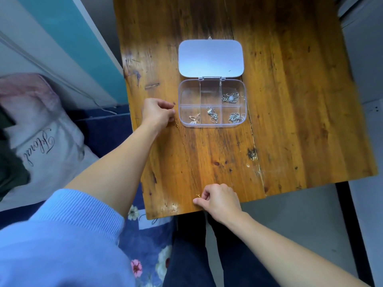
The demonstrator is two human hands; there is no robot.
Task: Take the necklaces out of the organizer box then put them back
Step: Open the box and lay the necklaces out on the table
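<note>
Head view, open organizer box, four compartments hold necklaces

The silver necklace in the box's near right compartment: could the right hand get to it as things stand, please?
Probably yes, once freed. The organizer box has its lid folded back and bare table lies between. But the right hand is pinching one end of the gold necklace, so it would need to let go before reaching the silver necklace.

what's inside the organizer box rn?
Organizer box, lid open: four compartments hold coiled necklaces, namely back right, front left, front middle and front right. Back left and back middle look empty. Nothing is covered; the walls are clear.
</note>
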